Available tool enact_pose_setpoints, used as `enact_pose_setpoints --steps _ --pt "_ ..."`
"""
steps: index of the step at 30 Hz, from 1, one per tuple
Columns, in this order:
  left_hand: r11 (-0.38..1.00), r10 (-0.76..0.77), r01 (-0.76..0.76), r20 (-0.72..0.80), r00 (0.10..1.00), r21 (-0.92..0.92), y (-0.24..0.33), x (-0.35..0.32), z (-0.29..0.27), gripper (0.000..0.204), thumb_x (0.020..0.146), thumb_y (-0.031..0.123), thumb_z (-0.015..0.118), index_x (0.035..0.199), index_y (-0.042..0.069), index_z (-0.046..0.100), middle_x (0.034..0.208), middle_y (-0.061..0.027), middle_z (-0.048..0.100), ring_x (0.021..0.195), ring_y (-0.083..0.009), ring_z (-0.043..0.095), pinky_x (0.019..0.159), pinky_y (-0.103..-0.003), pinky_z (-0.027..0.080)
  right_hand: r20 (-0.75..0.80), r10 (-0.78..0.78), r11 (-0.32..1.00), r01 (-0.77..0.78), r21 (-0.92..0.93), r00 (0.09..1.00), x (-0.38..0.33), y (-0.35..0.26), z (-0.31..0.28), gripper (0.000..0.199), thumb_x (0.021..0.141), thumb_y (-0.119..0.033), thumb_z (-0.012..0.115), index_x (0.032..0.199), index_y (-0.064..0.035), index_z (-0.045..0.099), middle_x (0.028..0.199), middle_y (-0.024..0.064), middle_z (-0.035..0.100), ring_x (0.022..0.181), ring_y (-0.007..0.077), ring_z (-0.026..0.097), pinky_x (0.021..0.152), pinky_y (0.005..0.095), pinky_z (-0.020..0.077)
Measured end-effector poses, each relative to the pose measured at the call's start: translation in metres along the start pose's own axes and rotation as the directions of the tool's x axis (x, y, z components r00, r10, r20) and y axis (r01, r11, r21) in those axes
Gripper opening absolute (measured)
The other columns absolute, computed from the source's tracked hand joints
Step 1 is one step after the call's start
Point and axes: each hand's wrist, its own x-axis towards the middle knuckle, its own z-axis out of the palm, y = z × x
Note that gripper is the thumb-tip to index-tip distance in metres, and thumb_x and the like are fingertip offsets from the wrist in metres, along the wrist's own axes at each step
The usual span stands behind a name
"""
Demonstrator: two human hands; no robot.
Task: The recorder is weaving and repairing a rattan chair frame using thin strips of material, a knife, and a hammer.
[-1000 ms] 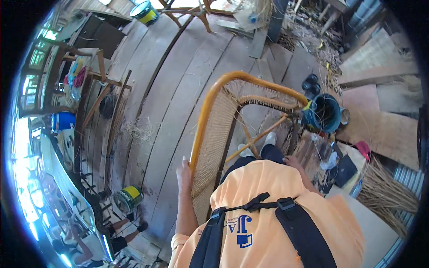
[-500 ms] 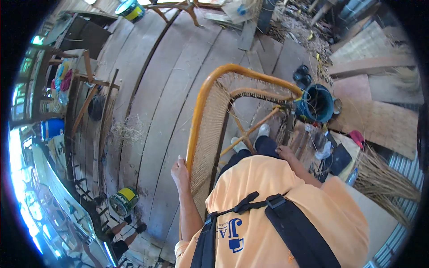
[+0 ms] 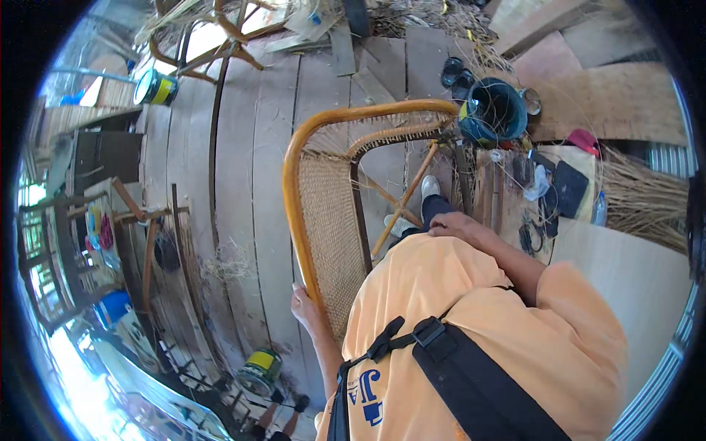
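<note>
A chair frame stands before me, a bucket by its far right corner, fibre strands to my right.

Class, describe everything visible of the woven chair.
The woven chair has a glossy orange-brown rail bending round a tan panel that looks like cane. At the far end the panel gives way to gaps and loose strands. Crossed struts show to its right. The left hand touches the rail's left side; a bucket sits by the far right corner, contact unclear. The shirt hides the near end.
</note>
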Motion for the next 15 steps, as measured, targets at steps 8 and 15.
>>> enact_pose_setpoints --steps 8,15 --pt "0.621 0.617 -0.553 0.090 0.782 0.556 0.009 -0.030 0.023 0.033 0.086 0.013 0.056 0.114 -0.005 0.052 0.096 -0.0203 0.059 0.093 -0.0412 0.055 0.088 -0.045 0.042 -0.410 0.246 0.841 -0.404 -0.360 0.878 -0.023 0.058 0.051 0.039 0.086 -0.040 0.053 0.101 -0.0041 0.060 0.096 0.0209 0.063 0.092 0.0344 0.061 0.082 0.0459 0.0474" --pt "0.905 0.122 -0.352 0.649 0.751 0.237 -0.004 -0.068 0.103 0.021 0.083 0.013 0.058 0.100 0.000 0.060 0.097 -0.0184 0.059 0.088 -0.0342 0.057 0.082 -0.043 0.044 -0.026 0.499 0.866 -0.499 0.025 0.866 -0.079 0.081 0.058 0.028 0.087 -0.029 0.053 0.095 -0.0019 0.059 0.089 0.0191 0.065 0.087 0.0386 0.061 0.079 0.0440 0.0463"
